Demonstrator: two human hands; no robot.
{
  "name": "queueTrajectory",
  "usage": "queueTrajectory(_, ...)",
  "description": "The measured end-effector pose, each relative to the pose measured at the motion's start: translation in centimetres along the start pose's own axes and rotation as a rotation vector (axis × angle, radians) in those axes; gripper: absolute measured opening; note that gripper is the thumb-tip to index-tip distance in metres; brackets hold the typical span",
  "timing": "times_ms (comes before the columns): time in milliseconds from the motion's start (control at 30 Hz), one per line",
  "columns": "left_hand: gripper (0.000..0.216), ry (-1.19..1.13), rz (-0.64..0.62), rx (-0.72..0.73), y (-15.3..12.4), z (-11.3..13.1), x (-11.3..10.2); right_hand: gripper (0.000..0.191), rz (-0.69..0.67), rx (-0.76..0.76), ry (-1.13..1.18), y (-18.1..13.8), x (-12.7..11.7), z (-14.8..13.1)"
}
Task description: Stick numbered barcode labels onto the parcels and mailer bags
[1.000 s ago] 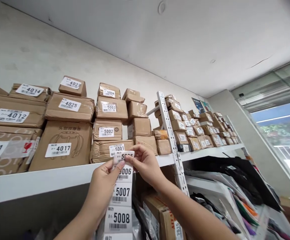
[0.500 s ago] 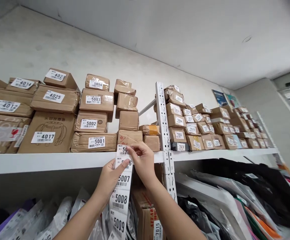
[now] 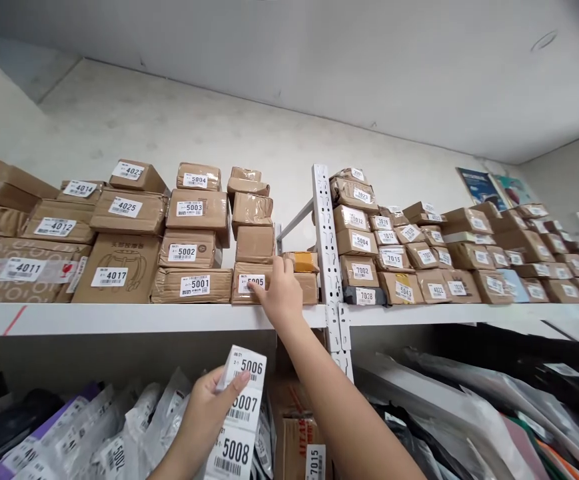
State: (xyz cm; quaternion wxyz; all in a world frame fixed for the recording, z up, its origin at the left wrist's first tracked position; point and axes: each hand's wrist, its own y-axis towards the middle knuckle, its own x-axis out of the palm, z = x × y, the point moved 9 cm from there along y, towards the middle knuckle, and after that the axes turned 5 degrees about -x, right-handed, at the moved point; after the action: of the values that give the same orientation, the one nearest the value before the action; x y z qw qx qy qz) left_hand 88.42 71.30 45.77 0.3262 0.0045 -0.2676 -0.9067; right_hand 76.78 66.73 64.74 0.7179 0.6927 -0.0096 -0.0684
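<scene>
My left hand [image 3: 204, 410] is closed on a strip of white numbered labels [image 3: 239, 407] reading 5006, 5007, 5008, held below the shelf. My right hand [image 3: 280, 293] reaches up to the top shelf, fingers spread flat against the front of a brown taped parcel [image 3: 252, 287]. Its thumb presses a white 5005 label [image 3: 252, 283] onto that parcel. To the left sits the 5001 parcel [image 3: 192, 285], with 5002 [image 3: 186, 250], 5003 [image 3: 196, 209] and 5004 [image 3: 198, 177] stacked above.
The white shelf board [image 3: 119, 319] carries many labelled cardboard boxes, 4011 to 4025 at left. A perforated upright post [image 3: 326, 247] divides it from more parcels at right. Plastic-bagged goods [image 3: 94, 433] and a 7015 box [image 3: 299, 447] lie below.
My right hand peeled the 5005 label off the strip and moved it up onto the parcel. My left hand lowered the strip. The view shifted left.
</scene>
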Motion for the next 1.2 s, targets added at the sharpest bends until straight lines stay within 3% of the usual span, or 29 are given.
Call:
queueTrajectory(67, 0.045, 0.028, 0.037, 0.061, 0.1, 2.1, -0.9, 0.029, -0.044, -0.094, -0.034, -0.2, 0.0, -1.0)
queueTrajectory(167, 0.041, 0.154, 0.125, 0.275, 0.3, 7.1, -2.4, 0.011, 0.016, -0.181, 0.205, -1.0, -1.4, -2.1)
queueTrajectory(300, 0.039, 0.274, 0.087, 0.461, 1.0, 12.4, -1.9, 0.020, -0.122, -0.028, 0.702, -2.3, -1.0, -2.5)
queueTrajectory(433, 0.027, 0.148, -0.001, 0.470, 2.3, 14.9, 0.1, 0.011, -0.079, 0.091, 0.794, -2.0, -1.0, -1.8)
queueTrajectory(533, 0.032, 0.001, 0.072, 0.482, 3.4, 16.0, 0.5, 0.016, -0.025, 0.162, 0.883, -0.8, -0.6, -0.7)
queueTrajectory(733, 0.036, 0.044, 0.211, 0.591, 5.3, 18.0, 0.8, 0.015, 0.103, 0.145, 0.861, 2.2, -0.8, 0.2)
queueTrajectory(800, 0.034, 0.032, 0.179, 0.544, 6.0, 18.1, 1.1, 0.012, 0.132, 0.128, 0.798, 2.9, -0.9, 0.0)
queueTrajectory(933, 0.036, 0.057, 0.002, 0.372, 6.8, 17.0, 2.4, 0.008, 0.191, 0.089, 0.634, 4.2, -1.3, -0.2)
queueTrajectory(1033, 0.031, 0.138, -0.057, 0.285, 6.8, 15.5, 2.1, 0.009, 0.256, 0.083, 0.512, 5.4, -1.7, 0.5)
queueTrajectory(1200, 0.037, 0.266, -0.084, 0.347, 7.0, 14.9, 0.2, 0.015, 0.232, 0.069, 0.337, 7.5, -2.0, 1.1)
